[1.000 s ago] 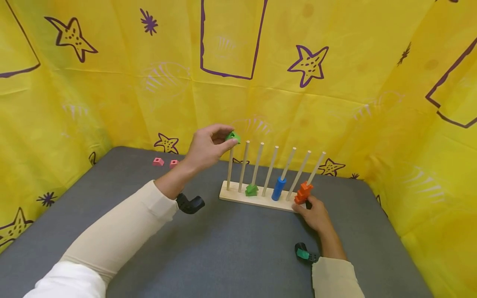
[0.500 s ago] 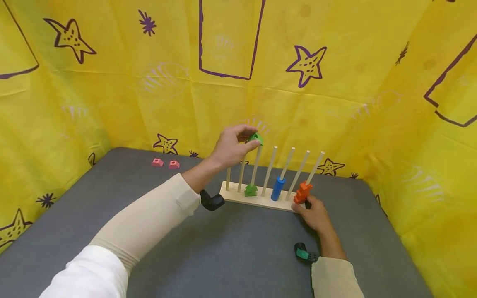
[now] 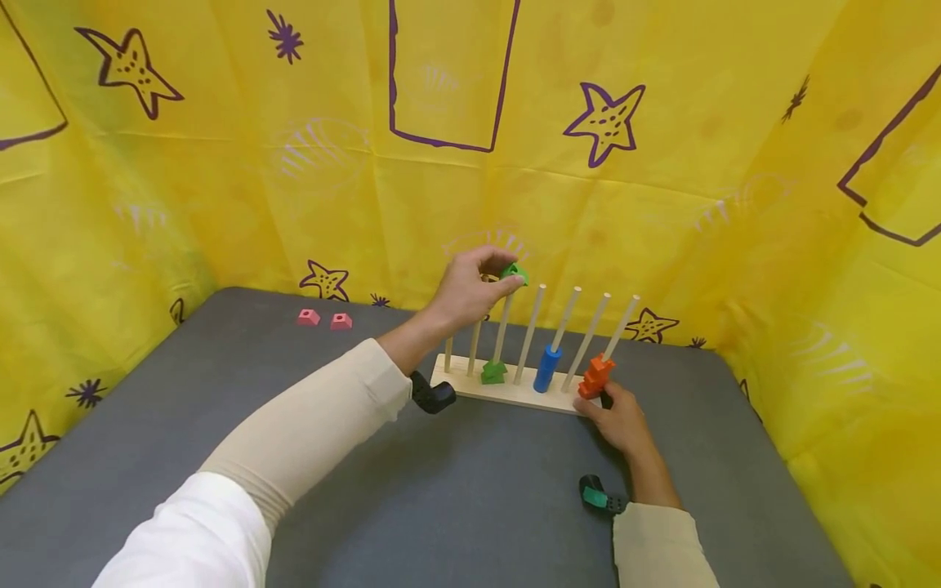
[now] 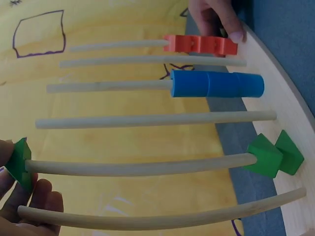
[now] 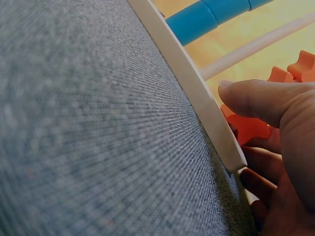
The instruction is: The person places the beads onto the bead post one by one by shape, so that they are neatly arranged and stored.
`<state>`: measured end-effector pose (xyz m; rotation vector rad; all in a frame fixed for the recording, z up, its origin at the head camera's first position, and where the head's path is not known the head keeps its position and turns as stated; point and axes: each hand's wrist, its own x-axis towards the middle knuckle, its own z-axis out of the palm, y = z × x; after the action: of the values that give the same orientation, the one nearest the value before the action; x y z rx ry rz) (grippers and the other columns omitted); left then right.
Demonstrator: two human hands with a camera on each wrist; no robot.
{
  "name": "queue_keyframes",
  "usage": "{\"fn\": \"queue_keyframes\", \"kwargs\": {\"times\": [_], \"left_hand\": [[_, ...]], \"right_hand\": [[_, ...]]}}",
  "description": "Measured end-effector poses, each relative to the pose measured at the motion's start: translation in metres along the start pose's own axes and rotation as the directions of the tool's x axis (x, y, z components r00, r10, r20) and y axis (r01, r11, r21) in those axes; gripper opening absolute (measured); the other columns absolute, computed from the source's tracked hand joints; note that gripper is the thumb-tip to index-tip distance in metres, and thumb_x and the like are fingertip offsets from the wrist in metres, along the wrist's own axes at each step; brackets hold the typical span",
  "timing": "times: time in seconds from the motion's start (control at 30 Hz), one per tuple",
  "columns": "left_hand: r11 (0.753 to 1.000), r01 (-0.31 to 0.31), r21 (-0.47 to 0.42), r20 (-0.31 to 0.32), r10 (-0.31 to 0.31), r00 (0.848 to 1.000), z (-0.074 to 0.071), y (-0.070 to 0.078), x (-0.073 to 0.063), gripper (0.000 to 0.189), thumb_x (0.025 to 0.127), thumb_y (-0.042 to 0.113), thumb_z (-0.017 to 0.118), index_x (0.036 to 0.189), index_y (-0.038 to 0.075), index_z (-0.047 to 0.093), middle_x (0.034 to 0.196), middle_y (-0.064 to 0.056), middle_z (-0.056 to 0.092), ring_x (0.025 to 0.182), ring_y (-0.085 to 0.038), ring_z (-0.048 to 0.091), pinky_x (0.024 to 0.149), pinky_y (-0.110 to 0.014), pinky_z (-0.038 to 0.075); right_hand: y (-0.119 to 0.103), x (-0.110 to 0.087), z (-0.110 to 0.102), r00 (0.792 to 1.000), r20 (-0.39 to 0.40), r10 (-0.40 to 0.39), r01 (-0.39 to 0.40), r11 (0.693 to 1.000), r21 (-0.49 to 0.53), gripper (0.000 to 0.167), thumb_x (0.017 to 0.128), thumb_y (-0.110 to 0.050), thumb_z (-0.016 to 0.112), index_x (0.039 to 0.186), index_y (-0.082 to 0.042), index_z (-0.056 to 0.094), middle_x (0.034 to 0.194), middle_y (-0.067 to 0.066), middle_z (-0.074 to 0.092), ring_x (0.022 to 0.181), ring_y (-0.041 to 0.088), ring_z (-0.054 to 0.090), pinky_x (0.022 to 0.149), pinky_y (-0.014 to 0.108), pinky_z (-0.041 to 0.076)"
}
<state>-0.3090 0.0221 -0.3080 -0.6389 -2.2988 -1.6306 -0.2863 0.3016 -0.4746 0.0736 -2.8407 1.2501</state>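
Observation:
My left hand (image 3: 466,290) pinches a green triangular block (image 4: 19,162) between thumb and fingers, right at the top of the third peg from the left. Lower on that same peg, green blocks (image 4: 266,156) sit against the wooden peg board (image 3: 463,382). The right hand (image 3: 623,420) grips the board's right end, thumb on the front edge and fingers behind. Just above the thumb, orange star-shaped blocks (image 3: 595,376) are stacked on the rightmost peg. Blue cylinders (image 4: 216,84) are stacked on the fifth peg. The other pegs bear no blocks.
Two pink blocks (image 3: 308,317) (image 3: 341,321) lie at the back left of the grey table (image 3: 470,506). A yellow patterned cloth (image 3: 323,204) hangs behind and at the sides. Black wrist-worn devices (image 3: 434,395) (image 3: 599,494) stick out beside both wrists.
My left hand has carried the green block rightward from above the leftmost peg to the top of the third peg. The right hand stays on the board's end.

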Motion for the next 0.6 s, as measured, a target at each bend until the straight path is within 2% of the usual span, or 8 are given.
{"fn": "queue_keyframes", "kwargs": {"times": [0.17, 0.37, 0.5, 0.6], "left_hand": [[1.000, 0.019, -0.007, -0.003, -0.019, 1.000, 0.006, -0.006, -0.001, 0.027, 0.090, 0.011, 0.071, 0.114, 0.001, 0.065, 0.102, -0.009, 0.064, 0.089, -0.023, 0.059, 0.069, -0.030, 0.051], [0.998, 0.052, -0.031, -0.024, -0.053, 0.998, 0.009, -0.017, -0.007, 0.041, 0.087, 0.008, 0.072, 0.126, 0.005, 0.058, 0.109, -0.010, 0.060, 0.100, -0.022, 0.056, 0.075, -0.030, 0.052], [0.996, 0.059, -0.071, -0.033, -0.061, 0.998, 0.012, -0.023, -0.010, 0.056, 0.086, 0.005, 0.074, 0.136, 0.006, 0.049, 0.107, -0.012, 0.062, 0.098, -0.021, 0.058, 0.078, -0.034, 0.053], [0.994, 0.075, -0.081, -0.037, -0.078, 0.996, 0.015, -0.028, -0.013, 0.060, 0.085, 0.005, 0.075, 0.138, 0.007, 0.047, 0.105, -0.011, 0.062, 0.098, -0.020, 0.059, 0.087, -0.035, 0.049]], "right_hand": [[0.000, 0.000, 0.000, 1.000, -0.005, 0.001, -0.001, 1.000, -0.008, 0.050, 0.090, -0.025, 0.070, 0.125, 0.005, 0.054, 0.132, 0.030, 0.050, 0.118, 0.046, 0.046, 0.100, 0.062, 0.031], [-0.002, 0.000, 0.000, 1.000, 0.003, 0.017, -0.017, 1.000, -0.001, 0.049, 0.090, -0.026, 0.069, 0.126, 0.003, 0.054, 0.134, 0.029, 0.048, 0.121, 0.046, 0.045, 0.101, 0.061, 0.030], [-0.001, 0.000, -0.001, 1.000, 0.005, 0.022, -0.022, 1.000, 0.002, 0.050, 0.090, -0.026, 0.069, 0.127, 0.003, 0.054, 0.135, 0.029, 0.048, 0.121, 0.046, 0.045, 0.101, 0.061, 0.030], [0.000, 0.000, -0.001, 1.000, 0.001, 0.022, -0.022, 1.000, 0.005, 0.050, 0.090, -0.026, 0.070, 0.127, 0.004, 0.054, 0.134, 0.029, 0.048, 0.120, 0.046, 0.045, 0.101, 0.061, 0.030]]}}
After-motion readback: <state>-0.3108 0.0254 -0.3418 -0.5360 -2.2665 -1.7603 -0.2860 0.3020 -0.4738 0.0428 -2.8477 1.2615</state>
